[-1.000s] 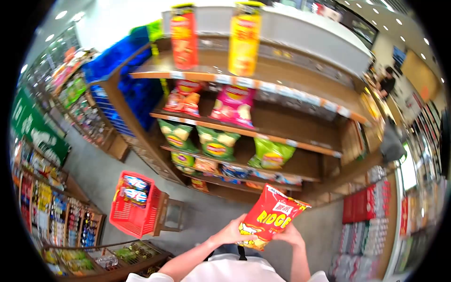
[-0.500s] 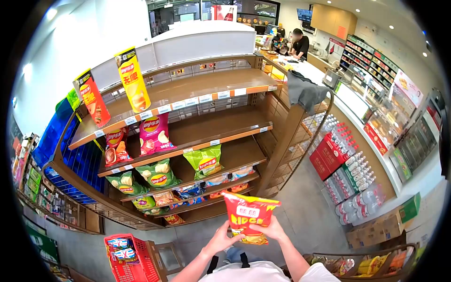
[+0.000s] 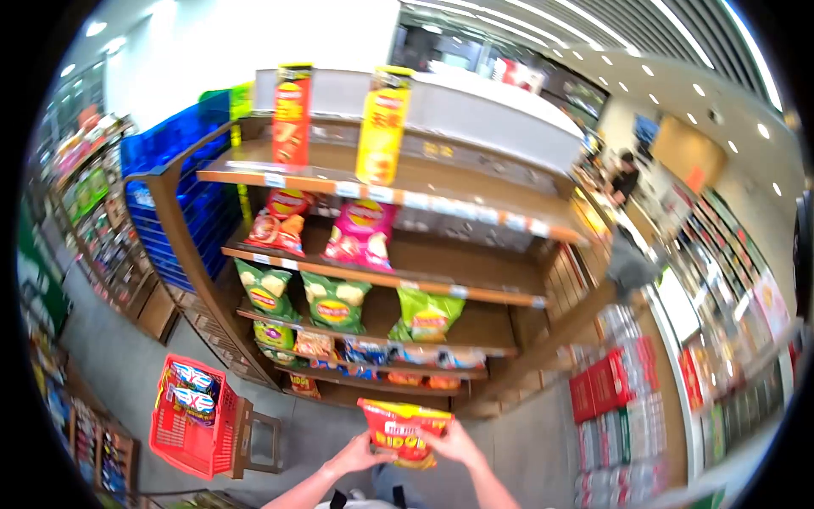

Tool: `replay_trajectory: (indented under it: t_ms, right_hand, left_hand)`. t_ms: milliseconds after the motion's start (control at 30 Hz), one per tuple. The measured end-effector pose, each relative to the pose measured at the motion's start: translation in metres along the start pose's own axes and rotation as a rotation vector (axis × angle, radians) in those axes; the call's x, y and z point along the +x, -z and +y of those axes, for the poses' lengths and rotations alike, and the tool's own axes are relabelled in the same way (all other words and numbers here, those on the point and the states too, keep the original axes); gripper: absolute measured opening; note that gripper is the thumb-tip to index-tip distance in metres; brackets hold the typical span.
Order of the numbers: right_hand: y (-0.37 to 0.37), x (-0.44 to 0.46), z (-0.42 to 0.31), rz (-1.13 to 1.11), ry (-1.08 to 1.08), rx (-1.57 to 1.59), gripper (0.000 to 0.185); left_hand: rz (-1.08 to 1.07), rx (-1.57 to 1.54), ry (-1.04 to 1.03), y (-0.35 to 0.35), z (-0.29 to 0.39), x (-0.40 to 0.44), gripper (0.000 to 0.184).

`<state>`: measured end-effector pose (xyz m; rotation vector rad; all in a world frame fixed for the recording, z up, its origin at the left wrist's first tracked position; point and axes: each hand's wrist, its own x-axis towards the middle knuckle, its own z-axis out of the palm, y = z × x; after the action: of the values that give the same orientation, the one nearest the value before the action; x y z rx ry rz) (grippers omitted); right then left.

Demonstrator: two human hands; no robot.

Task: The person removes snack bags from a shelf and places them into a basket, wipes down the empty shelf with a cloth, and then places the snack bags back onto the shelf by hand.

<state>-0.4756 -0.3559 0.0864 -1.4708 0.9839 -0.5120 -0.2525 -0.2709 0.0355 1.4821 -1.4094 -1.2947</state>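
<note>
A red and yellow chip bag (image 3: 405, 422) is held upright in front of my body, between both hands. My left hand (image 3: 359, 455) grips its left side, fingers closed at the lower edge. On the right side, my right hand (image 3: 454, 443) is closed on the bag with fingers over its front. Beyond it stands a brown shelf rack (image 3: 475, 293) with chip bags on several levels. A similar red bag (image 3: 303, 386) lies on the bottom shelf. Higher up are a pink bag (image 3: 360, 235), a light-green bag (image 3: 426, 314) and a yellow tall pack (image 3: 384, 127).
A red basket (image 3: 182, 430) with blue-and-white packs (image 3: 195, 400) rests at lower left, beside a small wooden stool (image 3: 259, 441). Blue crates (image 3: 174, 199) are stacked left of the rack. Bottled-drink packs (image 3: 619, 441) line the counter at right, where a person (image 3: 625, 180) stands behind.
My view has turned, so the rack looks more upright and the basket lies further into view. The bag stays in both hands and appears lower and further left.
</note>
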Motion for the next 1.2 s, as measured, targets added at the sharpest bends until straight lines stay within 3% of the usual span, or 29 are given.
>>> replay_trajectory:
  t_ms: [67, 133, 233, 300, 400, 467, 533, 700, 833, 867, 933, 967, 1067, 1133, 1200]
  right_hand:
    - [-0.001, 0.02, -0.005, 0.005, 0.135, -0.19, 0.045]
    - [-0.006, 0.037, 0.0, -0.08, -0.079, -0.102, 0.051]
    - [-0.02, 0.055, 0.031, -0.103, -0.103, -0.101, 0.055]
    - [-0.029, 0.059, 0.033, -0.127, -0.133, -0.122, 0.056]
    - [-0.035, 0.071, 0.038, -0.264, -0.118, -0.084, 0.061]
    - [-0.036, 0.087, 0.047, -0.354, -0.164, -0.259, 0.062]
    - [-0.041, 0.108, 0.073, -0.4, -0.165, -0.249, 0.059]
    - [-0.041, 0.185, 0.136, -0.405, -0.183, -0.293, 0.048]
    - [-0.049, 0.238, 0.221, -0.425, -0.043, -0.309, 0.051]
    - [-0.057, 0.248, 0.229, -0.447, 0.04, -0.438, 0.053]
    - [-0.07, 0.262, 0.265, -0.453, 0.101, -0.441, 0.057]
    - [-0.08, 0.268, 0.283, -0.455, 0.144, -0.472, 0.059]
    - [-0.108, 0.281, 0.33, -0.481, 0.229, -0.565, 0.059]
    - [-0.118, 0.294, 0.375, -0.469, 0.306, -0.587, 0.061]
    - [-0.125, 0.311, 0.411, -0.521, 0.384, -0.591, 0.068]
  left_hand:
    - [0.002, -0.06, -0.006, 0.004, -0.009, 0.001, 0.069]
    - [-0.048, -0.052, 0.157, 0.007, -0.032, 0.012, 0.064]
    - [-0.063, 0.036, 0.214, -0.002, -0.093, 0.022, 0.058]
    - [0.016, -0.047, 0.089, -0.015, -0.131, 0.02, 0.055]
    - [0.067, -0.225, 0.235, -0.018, -0.144, 0.023, 0.056]
    - [0.197, -0.172, 0.143, -0.02, -0.154, 0.036, 0.054]
    - [0.007, -0.471, 0.349, -0.014, -0.176, 0.046, 0.056]
    - [0.015, -0.843, 0.343, -0.018, -0.252, 0.091, 0.066]
    - [0.075, -0.923, 0.176, -0.022, -0.328, 0.134, 0.07]
    - [0.066, -0.851, 0.155, -0.025, -0.359, 0.142, 0.069]
    - [0.112, -1.0, 0.056, -0.014, -0.38, 0.149, 0.086]
    - [0.178, -0.879, -0.008, -0.019, -0.407, 0.153, 0.093]
    - [0.31, -0.688, -0.287, -0.019, -0.482, 0.171, 0.083]
    - [0.344, -0.815, -0.322, -0.021, -0.531, 0.192, 0.075]
    - [0.446, -0.532, -0.376, -0.015, -0.577, 0.212, 0.069]
